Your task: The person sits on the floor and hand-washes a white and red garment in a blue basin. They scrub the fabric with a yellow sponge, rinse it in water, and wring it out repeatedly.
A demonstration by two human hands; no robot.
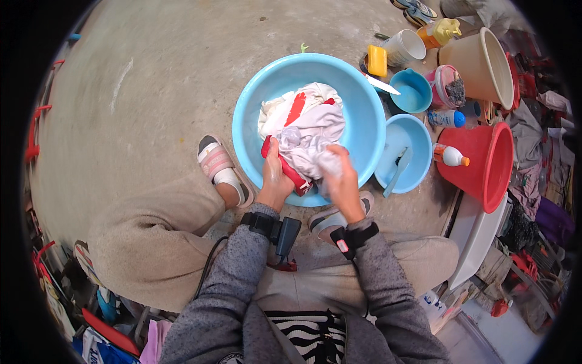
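A large light-blue plastic basin (363, 118) stands on the floor between my feet. Inside it lies a bunched white garment (320, 116) with red patches. My left hand (275, 175) grips the garment's red band (291, 170) at the near side of the basin, thumb on top. On the right, my right hand (343, 182) is closed around a wad of the pale cloth and looks blurred. Part of the cloth between the hands looks wet and bunched.
Right of the basin are a small blue basin (402, 182) with a brush-like tool, a blue dipper (411, 91), a knife (384, 85), yellow soap (377, 61), a white bottle (452, 155) and a red bucket (468, 159). Concrete floor (159, 91) extends left.
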